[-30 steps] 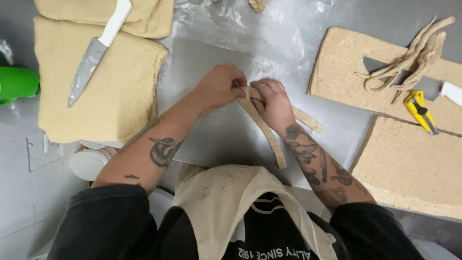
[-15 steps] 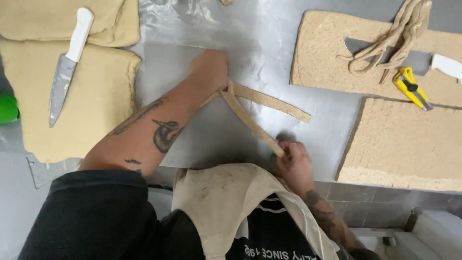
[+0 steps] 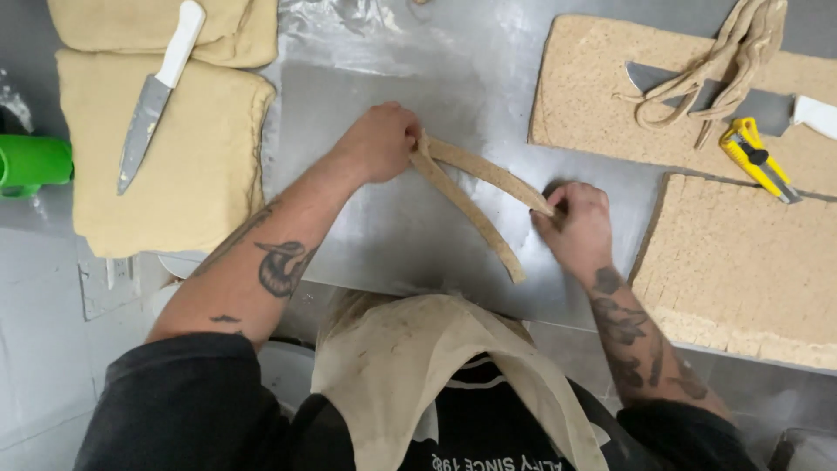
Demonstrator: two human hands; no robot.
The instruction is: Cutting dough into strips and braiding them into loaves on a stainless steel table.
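Observation:
Two tan strips of dough [image 3: 475, 205] lie in a V on the steel table [image 3: 392, 235], joined at the left. My left hand [image 3: 379, 139] pinches that joined end. At the right, my right hand [image 3: 575, 222] grips the far end of the upper strip. The lower strip's end lies loose near the table's front edge.
A white-handled knife [image 3: 157, 92] rests on pale dough blocks [image 3: 166, 166] at the left, beside a green object [image 3: 30, 161]. On the right are brown dough slabs [image 3: 741, 270], a bundle of strips [image 3: 724, 61], a yellow utility cutter [image 3: 757, 159] and a large blade [image 3: 767, 109].
The strips were gathered between both hands; they now spread into a V. My right hand dropped to the lower strip's end, then moved up to the upper strip's end.

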